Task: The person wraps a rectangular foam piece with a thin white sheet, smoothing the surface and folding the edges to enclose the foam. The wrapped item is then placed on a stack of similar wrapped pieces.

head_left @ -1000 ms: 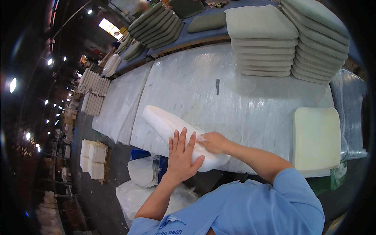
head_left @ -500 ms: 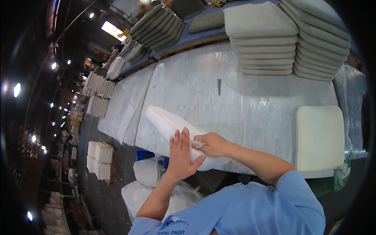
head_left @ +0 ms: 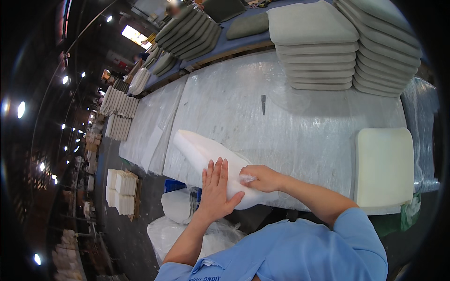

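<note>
A white foam cushion pad (head_left: pixel 201 146) lies at a slant over the near edge of the plastic-covered table, wrapped in a thin, translucent plastic film. My left hand (head_left: pixel 217 189) rests flat on it, fingers stretched out and thumb apart. Just to the right, my right hand (head_left: pixel 263 179) is closed on a bunched bit of the plastic film (head_left: pixel 247 178), at the cushion's right side. The right fingertips are partly hidden.
A cream foam pad (head_left: pixel 384 167) lies at the table's right end. Stacked grey-green cushions (head_left: pixel 318 58) stand at the back right. A dark, pointed blade-like piece (head_left: pixel 263 105) lies mid-table. Below left are a blue crate (head_left: pixel 174 185) and plastic-wrapped bundles (head_left: pixel 176 234).
My right hand has moved a little to the right, drawing the bunched film with it. My left hand stays on the cushion, nearly in place.
</note>
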A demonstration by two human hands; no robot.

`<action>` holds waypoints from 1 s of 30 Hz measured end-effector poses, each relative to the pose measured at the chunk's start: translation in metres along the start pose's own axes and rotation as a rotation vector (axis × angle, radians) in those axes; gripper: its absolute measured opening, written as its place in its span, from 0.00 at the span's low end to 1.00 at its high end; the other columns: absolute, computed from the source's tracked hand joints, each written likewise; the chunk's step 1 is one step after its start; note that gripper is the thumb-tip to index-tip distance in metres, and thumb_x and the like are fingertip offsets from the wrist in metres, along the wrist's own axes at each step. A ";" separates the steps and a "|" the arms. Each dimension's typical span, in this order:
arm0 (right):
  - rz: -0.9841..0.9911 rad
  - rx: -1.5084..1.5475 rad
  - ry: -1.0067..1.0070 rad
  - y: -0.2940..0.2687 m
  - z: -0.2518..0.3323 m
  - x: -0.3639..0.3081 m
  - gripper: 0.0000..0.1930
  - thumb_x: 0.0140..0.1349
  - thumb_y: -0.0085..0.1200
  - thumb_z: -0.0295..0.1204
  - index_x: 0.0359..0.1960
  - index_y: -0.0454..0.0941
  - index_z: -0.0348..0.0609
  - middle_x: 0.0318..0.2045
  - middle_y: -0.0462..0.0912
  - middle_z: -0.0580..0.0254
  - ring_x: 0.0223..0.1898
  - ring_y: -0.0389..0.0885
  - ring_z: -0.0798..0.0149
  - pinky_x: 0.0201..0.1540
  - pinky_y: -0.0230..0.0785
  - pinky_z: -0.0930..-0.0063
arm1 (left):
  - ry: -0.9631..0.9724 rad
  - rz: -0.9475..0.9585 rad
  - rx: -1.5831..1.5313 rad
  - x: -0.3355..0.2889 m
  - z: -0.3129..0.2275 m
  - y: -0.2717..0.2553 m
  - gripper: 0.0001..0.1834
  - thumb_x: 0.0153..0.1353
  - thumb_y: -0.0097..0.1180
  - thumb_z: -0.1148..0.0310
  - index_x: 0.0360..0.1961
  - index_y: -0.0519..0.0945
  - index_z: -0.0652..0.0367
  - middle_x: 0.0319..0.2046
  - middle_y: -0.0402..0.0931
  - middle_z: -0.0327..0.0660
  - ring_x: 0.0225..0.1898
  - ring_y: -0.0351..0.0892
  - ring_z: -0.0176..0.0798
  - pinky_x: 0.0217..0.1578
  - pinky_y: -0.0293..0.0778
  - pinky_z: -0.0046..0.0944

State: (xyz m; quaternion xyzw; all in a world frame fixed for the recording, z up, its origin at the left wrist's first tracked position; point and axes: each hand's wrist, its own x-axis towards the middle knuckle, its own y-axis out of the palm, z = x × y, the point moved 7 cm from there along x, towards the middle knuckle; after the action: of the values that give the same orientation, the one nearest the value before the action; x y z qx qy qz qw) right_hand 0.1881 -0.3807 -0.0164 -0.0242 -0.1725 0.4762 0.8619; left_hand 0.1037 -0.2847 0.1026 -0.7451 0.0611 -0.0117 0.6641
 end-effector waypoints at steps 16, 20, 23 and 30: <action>0.192 -0.191 0.104 -0.013 0.042 0.030 0.17 0.66 0.58 0.41 0.51 0.79 0.44 0.43 0.85 0.41 0.47 0.83 0.38 0.49 0.74 0.50 | -0.011 -0.022 -0.071 0.008 -0.001 0.001 0.62 0.60 0.63 0.48 0.79 0.38 0.71 0.80 0.43 0.58 0.80 0.36 0.68 0.76 0.33 0.65; -0.010 -0.121 0.248 -0.022 -0.046 0.011 0.16 0.66 0.58 0.38 0.51 0.79 0.44 0.42 0.85 0.40 0.45 0.83 0.38 0.48 0.74 0.51 | 0.020 -0.002 -0.072 0.019 -0.011 0.000 0.62 0.61 0.63 0.48 0.79 0.37 0.71 0.79 0.43 0.59 0.80 0.36 0.68 0.76 0.32 0.65; -0.085 -0.010 0.199 -0.025 -0.020 0.027 0.15 0.67 0.58 0.36 0.51 0.79 0.43 0.40 0.85 0.41 0.42 0.85 0.42 0.45 0.75 0.56 | -0.015 -0.013 -0.048 0.008 0.001 0.001 0.62 0.61 0.63 0.46 0.78 0.38 0.73 0.79 0.43 0.61 0.79 0.37 0.70 0.75 0.34 0.67; -0.541 0.321 0.292 -0.063 -0.053 0.056 0.19 0.69 0.60 0.42 0.52 0.80 0.40 0.49 0.86 0.45 0.49 0.86 0.45 0.51 0.75 0.55 | -0.070 0.046 0.006 0.009 -0.003 -0.006 0.55 0.61 0.63 0.50 0.79 0.48 0.67 0.77 0.50 0.61 0.79 0.39 0.70 0.75 0.35 0.66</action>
State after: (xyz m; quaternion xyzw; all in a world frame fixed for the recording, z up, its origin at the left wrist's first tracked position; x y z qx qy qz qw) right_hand 0.2841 -0.3620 -0.0378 0.0904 0.0298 0.2428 0.9654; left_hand 0.1130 -0.2877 0.1078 -0.7416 0.0549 0.0293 0.6680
